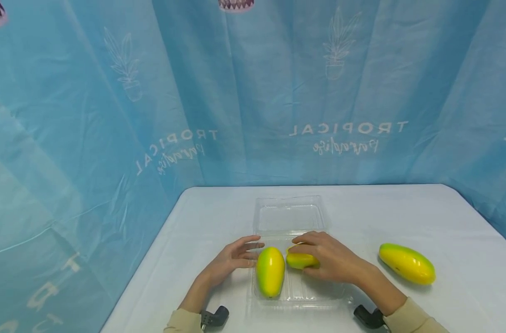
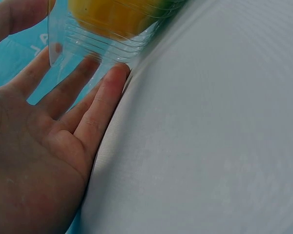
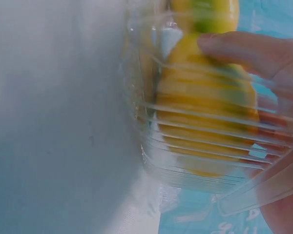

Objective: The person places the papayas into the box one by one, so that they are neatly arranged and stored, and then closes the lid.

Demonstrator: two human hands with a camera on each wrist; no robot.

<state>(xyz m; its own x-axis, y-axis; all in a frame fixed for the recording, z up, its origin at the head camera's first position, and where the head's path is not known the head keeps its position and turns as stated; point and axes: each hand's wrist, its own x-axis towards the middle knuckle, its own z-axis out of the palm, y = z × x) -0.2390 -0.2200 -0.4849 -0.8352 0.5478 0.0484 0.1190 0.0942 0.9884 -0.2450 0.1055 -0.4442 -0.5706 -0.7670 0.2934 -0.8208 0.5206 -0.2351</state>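
A clear plastic clamshell container lies open on the white table, its lid folded back. A yellow-green mango lies in the left side of its base. My right hand grips a second mango inside the base, beside the first; in the right wrist view this mango shows through the ribbed container wall with a finger over it. My left hand rests with straight fingers against the container's left wall. A third mango lies on the table to the right.
The white table ends close behind the container at a blue curtain printed with plants and lettering, which also hangs along both sides. Black wrist mounts sit at the near edge.
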